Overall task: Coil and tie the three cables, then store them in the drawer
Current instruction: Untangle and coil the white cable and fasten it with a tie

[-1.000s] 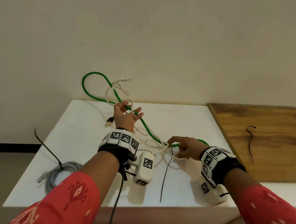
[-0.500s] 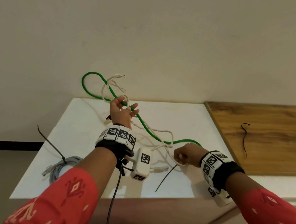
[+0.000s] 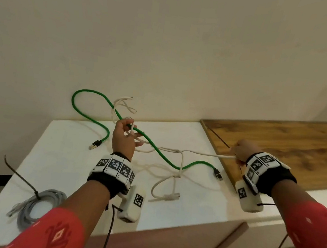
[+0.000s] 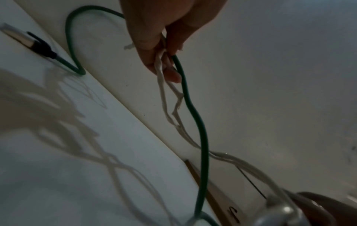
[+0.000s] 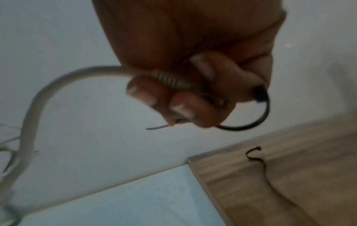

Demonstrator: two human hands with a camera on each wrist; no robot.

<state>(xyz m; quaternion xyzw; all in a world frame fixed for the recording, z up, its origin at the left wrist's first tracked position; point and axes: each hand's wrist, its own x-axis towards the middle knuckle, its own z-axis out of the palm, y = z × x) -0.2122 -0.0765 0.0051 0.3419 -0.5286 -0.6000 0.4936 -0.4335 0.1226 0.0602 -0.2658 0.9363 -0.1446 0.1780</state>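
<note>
White cable (image 3: 202,153), knotted midway, stretches between left hand (image 3: 124,139) and right hand (image 3: 243,152), both grips pinching it.

I see my 2 arms stretched forward, spread apart. My left hand (image 3: 124,139) sits toward 11 o'clock, fingers curled, pinching. My right hand (image 3: 242,151) is at 2 o'clock, a closed fist, gripping.

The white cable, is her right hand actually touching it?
Touching. The right wrist view shows the right hand with fingers curled round the white cable at its ribbed end.
</note>
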